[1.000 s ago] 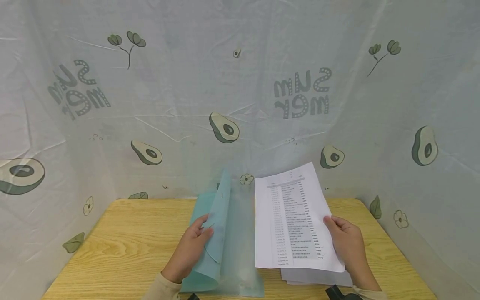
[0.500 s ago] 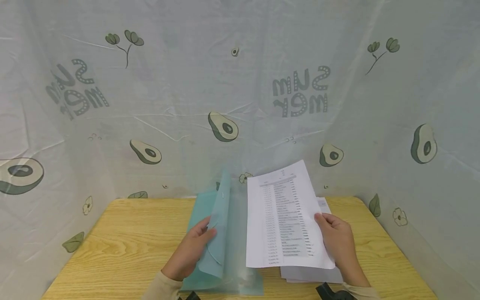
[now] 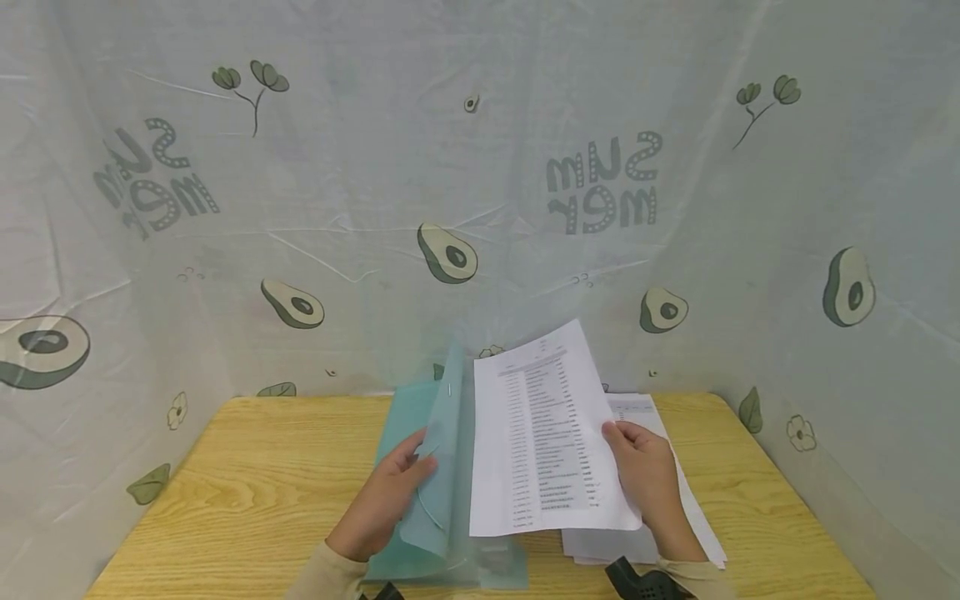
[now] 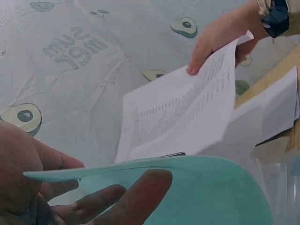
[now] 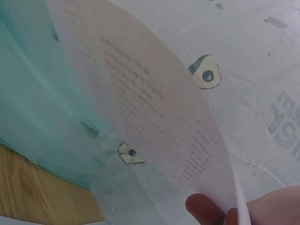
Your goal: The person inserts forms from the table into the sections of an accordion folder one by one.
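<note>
In the head view, my left hand [image 3: 386, 496] grips the raised cover of a translucent teal document folder [image 3: 441, 442], which stands open on the table. The left wrist view has fingers on both sides of that teal cover [image 4: 215, 187]. My right hand [image 3: 651, 479] pinches the right edge of a printed sheet [image 3: 540, 450], lifted and tilted beside the folder's opening. Its lines of print form a table. From the right wrist, the sheet [image 5: 140, 84] looks curved, with the teal folder [image 5: 42, 103] behind it.
A stack of white papers [image 3: 600, 546] lies on the wooden table [image 3: 285, 475], partly under the lifted sheet and right hand. A pale curtain [image 3: 360, 167] printed with avocados hangs behind and at both sides.
My right hand has moved left with the printed sheet, bringing it close to the folder and uncovering more of the paper stack. The left hand keeps hold of the cover, nearly still.
</note>
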A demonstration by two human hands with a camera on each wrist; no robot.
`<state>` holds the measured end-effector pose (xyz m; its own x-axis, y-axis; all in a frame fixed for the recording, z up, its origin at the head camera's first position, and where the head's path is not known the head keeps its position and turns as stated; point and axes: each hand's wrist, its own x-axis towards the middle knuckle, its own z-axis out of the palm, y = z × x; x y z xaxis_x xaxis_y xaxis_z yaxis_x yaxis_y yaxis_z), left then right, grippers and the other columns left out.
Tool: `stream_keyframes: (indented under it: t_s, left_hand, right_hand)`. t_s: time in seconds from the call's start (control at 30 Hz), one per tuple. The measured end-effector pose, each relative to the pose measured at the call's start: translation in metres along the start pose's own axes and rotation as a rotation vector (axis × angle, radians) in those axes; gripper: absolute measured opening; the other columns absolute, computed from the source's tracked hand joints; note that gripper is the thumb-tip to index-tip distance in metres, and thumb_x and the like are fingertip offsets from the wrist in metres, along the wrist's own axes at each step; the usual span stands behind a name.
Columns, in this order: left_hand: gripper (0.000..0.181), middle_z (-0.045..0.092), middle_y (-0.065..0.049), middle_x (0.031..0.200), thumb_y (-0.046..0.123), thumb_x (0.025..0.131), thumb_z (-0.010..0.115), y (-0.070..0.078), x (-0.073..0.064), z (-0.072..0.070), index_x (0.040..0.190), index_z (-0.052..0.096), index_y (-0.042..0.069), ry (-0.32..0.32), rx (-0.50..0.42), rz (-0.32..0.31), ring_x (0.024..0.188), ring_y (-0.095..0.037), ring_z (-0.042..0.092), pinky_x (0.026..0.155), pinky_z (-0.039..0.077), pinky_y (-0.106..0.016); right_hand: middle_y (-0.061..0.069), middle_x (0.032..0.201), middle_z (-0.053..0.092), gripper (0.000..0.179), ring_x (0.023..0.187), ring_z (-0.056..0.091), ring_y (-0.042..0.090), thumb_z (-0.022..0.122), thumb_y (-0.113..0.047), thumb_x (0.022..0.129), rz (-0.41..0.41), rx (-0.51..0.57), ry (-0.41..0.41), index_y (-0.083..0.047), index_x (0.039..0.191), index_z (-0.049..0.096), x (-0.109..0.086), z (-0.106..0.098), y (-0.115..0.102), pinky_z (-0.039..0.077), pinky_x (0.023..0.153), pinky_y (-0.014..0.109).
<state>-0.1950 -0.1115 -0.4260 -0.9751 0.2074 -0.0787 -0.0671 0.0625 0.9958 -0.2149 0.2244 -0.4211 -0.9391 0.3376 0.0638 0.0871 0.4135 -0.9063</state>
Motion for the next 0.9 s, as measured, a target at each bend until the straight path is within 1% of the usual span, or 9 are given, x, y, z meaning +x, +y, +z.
stream_keyframes:
  t_s: [0.07,0.23,0.3,0.43,0.47,0.67,0.77,0.9]
  left_hand:
    - [0.057,0.029,-0.024,0.165,0.019,0.108,0.053,0.0,0.0,0.0,0.16,0.034,0.002,0.002,0.003,-0.001,0.152,-0.048,0.023,0.117,0.025,-0.066]
    - [0.057,0.035,-0.024,0.162,0.02,0.109,0.052,-0.001,0.0,0.0,0.16,0.035,0.004,-0.01,0.008,0.002,0.147,-0.046,0.034,0.114,0.033,-0.064]
    - [0.056,0.034,-0.024,0.163,0.02,0.109,0.052,-0.001,0.0,0.0,0.16,0.035,0.004,-0.019,0.009,0.005,0.147,-0.045,0.034,0.114,0.033,-0.064]
    - [0.058,0.03,-0.022,0.165,0.02,0.109,0.052,-0.002,0.0,0.0,0.16,0.033,0.003,-0.025,0.007,0.009,0.151,-0.047,0.027,0.116,0.028,-0.065]
    - [0.058,0.029,-0.023,0.165,0.02,0.108,0.053,-0.002,0.0,0.001,0.16,0.033,0.003,-0.024,0.007,0.011,0.151,-0.047,0.027,0.116,0.028,-0.065]
    - [0.06,0.038,-0.027,0.159,0.021,0.109,0.052,-0.001,0.0,0.002,0.161,0.03,0.002,-0.032,0.011,0.014,0.141,-0.043,0.043,0.11,0.039,-0.06]
    - [0.06,0.037,-0.027,0.16,0.021,0.109,0.052,-0.001,0.0,0.002,0.162,0.029,0.003,-0.034,0.017,0.009,0.143,-0.044,0.04,0.111,0.038,-0.062]
    - [0.06,0.034,-0.027,0.161,0.021,0.109,0.053,-0.001,-0.001,0.003,0.161,0.03,0.003,-0.024,0.021,0.005,0.147,-0.047,0.035,0.113,0.032,-0.066]
  right_hand:
    - [0.012,0.09,0.075,0.041,0.066,0.067,0.016,0.059,-0.032,0.106,-0.003,-0.01,-0.005,0.003,0.125,0.07,-0.001,0.002,0.0,0.052,0.055,0.027]
    - [0.012,0.09,0.075,0.041,0.067,0.067,0.016,0.059,-0.032,0.106,-0.001,-0.023,-0.001,0.002,0.125,0.071,-0.003,0.006,0.0,0.052,0.055,0.027]
    - [0.012,0.092,0.076,0.041,0.068,0.067,0.016,0.059,-0.033,0.106,0.003,-0.019,-0.003,0.002,0.125,0.071,-0.003,0.007,0.001,0.052,0.055,0.026]
    - [0.012,0.093,0.076,0.041,0.069,0.067,0.016,0.059,-0.033,0.106,0.012,-0.009,-0.008,0.002,0.125,0.071,-0.003,0.01,0.001,0.052,0.056,0.026]
    - [0.012,0.093,0.076,0.041,0.069,0.068,0.016,0.059,-0.033,0.106,0.014,-0.006,-0.009,0.002,0.125,0.071,-0.003,0.011,0.001,0.052,0.056,0.026]
    - [0.012,0.091,0.076,0.039,0.067,0.068,0.017,0.059,-0.031,0.106,0.004,0.01,-0.009,0.002,0.123,0.071,-0.004,0.015,0.002,0.052,0.055,0.027]
    - [0.01,0.089,0.075,0.038,0.067,0.068,0.016,0.059,-0.03,0.106,-0.003,0.007,-0.015,0.002,0.122,0.072,-0.005,0.018,0.002,0.052,0.055,0.026]
    - [0.009,0.087,0.075,0.038,0.067,0.067,0.016,0.059,-0.029,0.106,-0.015,-0.002,-0.03,0.002,0.122,0.072,-0.006,0.021,0.003,0.051,0.055,0.026]
